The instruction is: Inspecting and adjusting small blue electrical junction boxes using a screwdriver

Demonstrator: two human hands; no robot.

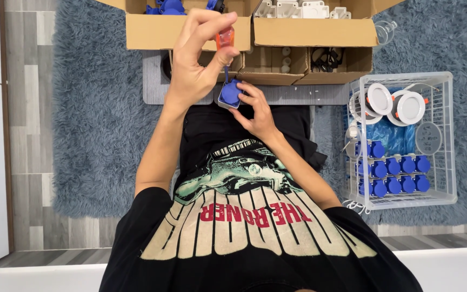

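Note:
My left hand (198, 57) is raised and pinches a small screwdriver with an orange see-through handle (225, 39). Its thin shaft points down into a blue and grey socket piece (229, 93). My right hand (256, 111) grips that socket piece from below and the right, over my lap. Both hands are just in front of the cardboard boxes.
Open cardboard boxes (309, 32) at the top hold blue parts (166, 6) and white parts (298, 8). A white wire basket (444, 135) on the right holds white round lamps (409, 106) and several blue sockets (398, 173). A grey shaggy rug (98, 108) lies under everything.

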